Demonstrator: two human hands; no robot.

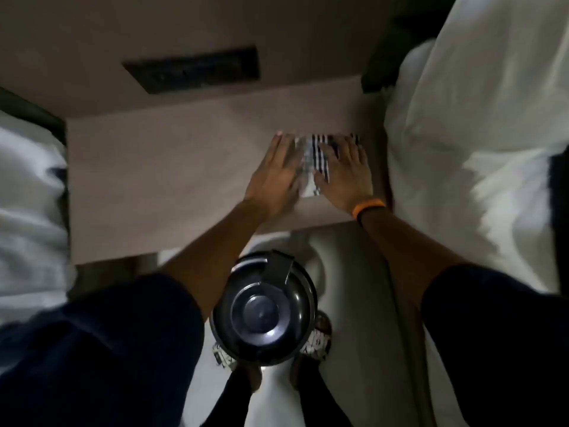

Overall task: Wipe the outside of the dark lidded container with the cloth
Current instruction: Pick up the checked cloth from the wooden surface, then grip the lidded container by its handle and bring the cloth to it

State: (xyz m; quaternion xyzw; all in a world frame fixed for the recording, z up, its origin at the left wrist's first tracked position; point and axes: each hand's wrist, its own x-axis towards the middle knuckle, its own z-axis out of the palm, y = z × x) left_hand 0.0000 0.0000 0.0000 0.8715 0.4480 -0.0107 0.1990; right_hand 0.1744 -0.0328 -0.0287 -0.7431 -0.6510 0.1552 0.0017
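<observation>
White bedding (27,186) lies at the far left. On the pale wooden tabletop (147,180), the left hand (277,174) and right hand (345,177) lie flat and spread, gripping nothing, pressing the striped dark-and-white cloth (317,158), probably to smooth or fold it. The dark round lidded container (263,309) sits nearer, below the table edge, untouched. More white sheets (480,149) fill the dim right side.

A single wide-angle camera sits on the person's head and looks almost straight down, tilted slightly forward. Both forearms reach away from it to the fingers (331,151), which lie near the picture's middle on the bench (160,167). Below the fingers, closer to the lens, the container (264,309) looms large. The edges curve and blur.
</observation>
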